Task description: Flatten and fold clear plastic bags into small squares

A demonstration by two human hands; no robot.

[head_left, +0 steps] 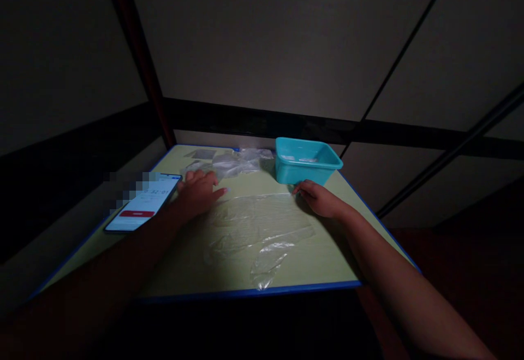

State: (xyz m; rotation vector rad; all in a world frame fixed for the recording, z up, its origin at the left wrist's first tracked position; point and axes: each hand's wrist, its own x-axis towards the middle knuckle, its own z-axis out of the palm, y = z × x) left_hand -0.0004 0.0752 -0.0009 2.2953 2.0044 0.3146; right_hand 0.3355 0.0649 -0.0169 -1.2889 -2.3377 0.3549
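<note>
A thin, see-through plastic bag (pixel 249 223) lies spread over the table in front of me, creased, with a crumpled strip reaching the front edge. My left hand (pixel 198 192) is at its far left corner, thumb stretched out and fingers apart, between the bag and a phone. At the far right corner, my right hand (pixel 317 199) has its fingers pressed together on the edge of the bag, just in front of a turquoise plastic basin (pixel 303 171). Some pale pieces lie inside the basin, too dim to name.
More crumpled clear plastic (pixel 237 163) lies along the back of the table, by a flat greyish piece (pixel 203 154). The phone (pixel 141 207) with its lit screen is at the left edge. The pale table (pixel 327 261) has blue edging and stands against a panelled wall (pixel 262 37).
</note>
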